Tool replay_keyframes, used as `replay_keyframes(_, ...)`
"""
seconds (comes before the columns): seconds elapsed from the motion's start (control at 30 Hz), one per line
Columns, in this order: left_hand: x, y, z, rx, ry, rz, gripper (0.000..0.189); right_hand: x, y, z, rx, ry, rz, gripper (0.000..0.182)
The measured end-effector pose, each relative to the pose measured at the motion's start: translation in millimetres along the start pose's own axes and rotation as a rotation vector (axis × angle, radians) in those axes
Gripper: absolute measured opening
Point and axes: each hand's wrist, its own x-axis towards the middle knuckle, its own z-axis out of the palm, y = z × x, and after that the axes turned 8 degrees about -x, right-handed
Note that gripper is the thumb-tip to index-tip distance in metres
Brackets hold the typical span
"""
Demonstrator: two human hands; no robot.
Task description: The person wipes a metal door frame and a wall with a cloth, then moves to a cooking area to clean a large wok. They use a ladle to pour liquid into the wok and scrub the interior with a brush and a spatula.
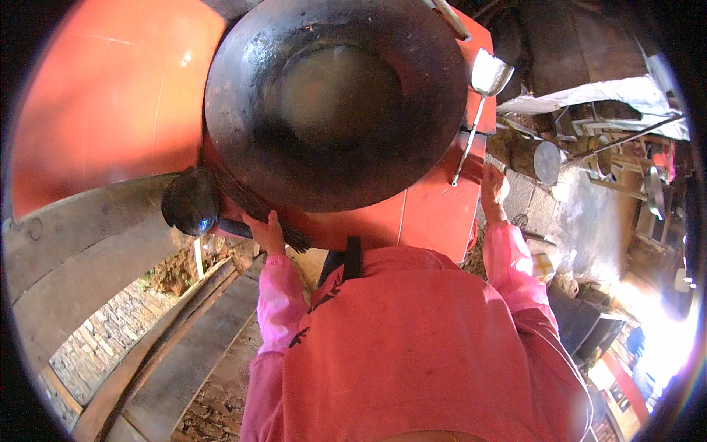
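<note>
A large dark wok with cloudy liquid in its bottom sits in a red-tiled stove top. At its lower left, my left hand touches a bundled twig brush; its grip is partly hidden. A black ladle or scoop lies left of the brush, its handle reaching towards that hand. My right hand is at the stove's right edge, fingers partly hidden. Near it, a metal wok spatula lies on the tiles, its thin handle pointing towards me.
A red-tiled surface rises at the left above grey boards. A wooden handle lies at the wok's upper right. Stools or round-topped containers, poles and household items crowd the floor at the right, beside bright glare.
</note>
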Motion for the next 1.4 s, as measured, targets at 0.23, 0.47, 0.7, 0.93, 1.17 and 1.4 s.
replay_keyframes(0.23,-49.3,17.5,-19.7,-0.525,-0.059,-0.292,0.065,-5.4,2.2,-4.7,0.005,-0.080,0.131,0.036)
replay_keyframes(0.47,-75.1,93.2,-36.0,-0.555,-0.134,-0.008,0.062,-8.4,-3.2,-6.4,0.002,-0.087,0.157,0.039)
replay_keyframes(0.7,6.6,128.2,3.7,-0.060,-0.485,0.472,0.067,0.6,-8.8,10.0,0.046,0.005,0.253,0.043)
replay_keyframes(0.93,59.2,119.3,75.6,0.846,-0.749,0.585,0.064,-10.1,-19.6,31.0,-0.026,0.117,0.424,0.044)
replay_keyframes(1.17,49.6,57.8,139.3,0.840,-0.638,0.737,0.068,-14.1,-24.8,43.7,-0.183,0.106,0.527,0.047)
replay_keyframes(1.4,67.6,38.6,176.4,0.914,-0.645,0.943,0.051,-11.7,-26.4,42.4,-0.245,0.083,0.536,0.050)
